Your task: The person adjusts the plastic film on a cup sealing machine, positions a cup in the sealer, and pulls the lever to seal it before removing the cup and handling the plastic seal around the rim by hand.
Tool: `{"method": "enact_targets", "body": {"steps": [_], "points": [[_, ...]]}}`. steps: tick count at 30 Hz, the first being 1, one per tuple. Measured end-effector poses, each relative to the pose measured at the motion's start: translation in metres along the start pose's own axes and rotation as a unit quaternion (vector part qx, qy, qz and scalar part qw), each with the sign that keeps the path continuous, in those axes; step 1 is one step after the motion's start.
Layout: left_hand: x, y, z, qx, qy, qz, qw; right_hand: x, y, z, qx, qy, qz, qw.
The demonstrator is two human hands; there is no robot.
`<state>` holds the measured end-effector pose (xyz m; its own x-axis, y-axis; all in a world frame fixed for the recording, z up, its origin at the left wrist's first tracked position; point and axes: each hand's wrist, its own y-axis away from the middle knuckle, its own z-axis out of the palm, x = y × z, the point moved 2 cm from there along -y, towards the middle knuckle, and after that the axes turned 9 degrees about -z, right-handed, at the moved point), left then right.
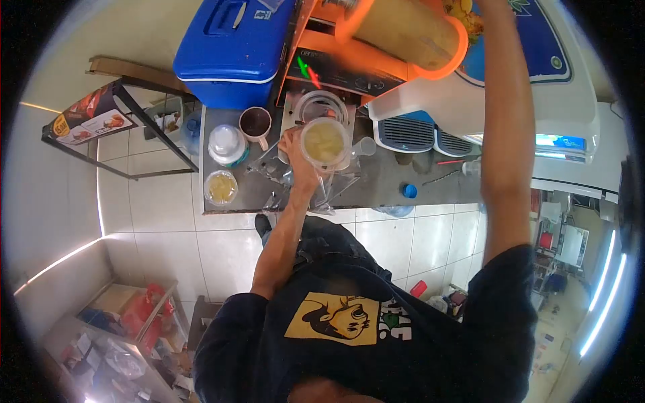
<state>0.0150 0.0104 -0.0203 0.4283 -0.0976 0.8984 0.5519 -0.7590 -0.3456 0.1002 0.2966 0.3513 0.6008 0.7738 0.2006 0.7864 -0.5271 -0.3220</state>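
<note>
My left hand (299,160) is closed around the left side of a clear plastic cup (325,142) with pale yellow contents; part of the fingers is hidden behind it. The cup is upright at the foot of an orange machine (349,74) that looks like a cup sealer. Just behind the cup is a round clear rim (320,107). A large roll (410,33) with orange end discs sits on top of the machine. My right arm stretches up past the roll's right side, and its hand is cut off by the top edge.
Left of the cup stand a mug (255,123), a stack of white lids or cups (227,145) and another filled cup (221,187). A blue cooler box (232,50) is behind them. To the right are drip trays (406,131) and a blue cap (410,191).
</note>
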Motion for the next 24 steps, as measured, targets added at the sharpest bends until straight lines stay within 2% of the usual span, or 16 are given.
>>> {"method": "enact_targets", "body": {"steps": [2, 3, 4, 6, 7, 9, 10, 12, 14, 15, 17, 18, 19, 20, 22, 24], "points": [[0.001, 0.002, -0.01, -0.02, -0.016, 0.001, 1.0, -0.06, 0.041, -0.04, 0.078, -0.162, 0.074, 0.981], [0.0, 0.004, -0.013, -0.033, -0.029, 0.007, 0.999, -0.081, 0.071, -0.044, 0.072, -0.165, 0.075, 0.981], [0.001, 0.007, -0.014, -0.035, -0.032, 0.0, 0.999, -0.106, 0.109, -0.034, 0.063, -0.228, 0.021, 0.971], [-0.002, 0.011, -0.017, -0.054, -0.027, -0.059, 0.996, -0.165, 0.169, -0.014, -0.012, -0.345, 0.055, 0.937], [-0.006, 0.01, -0.02, -0.047, -0.031, -0.062, 0.996, -0.196, 0.183, 0.008, -0.077, -0.392, 0.14, 0.906], [-0.014, 0.01, -0.026, -0.107, 0.024, -0.003, 0.994, -0.215, 0.212, 0.074, -0.054, -0.419, 0.216, 0.88], [-0.016, 0.009, -0.03, -0.104, 0.022, -0.007, 0.994, -0.22, 0.216, 0.105, -0.037, -0.397, 0.183, 0.898], [-0.016, 0.007, -0.033, -0.17, 0.1, -0.024, 0.98, -0.222, 0.192, 0.142, -0.023, -0.373, 0.151, 0.915], [-0.017, 0.006, -0.035, -0.192, 0.152, -0.044, 0.969, -0.234, 0.158, 0.157, -0.019, -0.38, -0.156, 0.911], [-0.017, 0.005, -0.036, -0.214, 0.202, -0.061, 0.954, -0.23, 0.147, 0.164, -0.022, -0.38, -0.158, 0.911], [-0.014, 0.001, -0.041, -0.2, 0.225, -0.041, 0.953, -0.229, 0.131, 0.179, -0.248, -0.229, -0.249, 0.908], [-0.012, 0.002, -0.043, -0.19, 0.248, -0.02, 0.95, -0.233, 0.118, 0.167, -0.251, -0.227, -0.25, 0.907], [-0.012, 0.003, -0.044, -0.187, 0.251, -0.021, 0.95, -0.233, 0.102, 0.158, -0.338, -0.187, -0.242, 0.89], [-0.015, 0.007, -0.041, -0.217, 0.295, -0.111, 0.924, -0.23, 0.099, 0.165, -0.359, -0.185, -0.251, 0.88], [-0.017, 0.009, -0.036, -0.242, 0.341, -0.198, 0.887, -0.224, 0.091, 0.178, -0.4, -0.182, -0.269, 0.857], [-0.015, 0.004, -0.036, -0.204, 0.231, -0.111, 0.945, -0.23, 0.085, 0.172, -0.39, -0.151, -0.361, 0.834]]}}
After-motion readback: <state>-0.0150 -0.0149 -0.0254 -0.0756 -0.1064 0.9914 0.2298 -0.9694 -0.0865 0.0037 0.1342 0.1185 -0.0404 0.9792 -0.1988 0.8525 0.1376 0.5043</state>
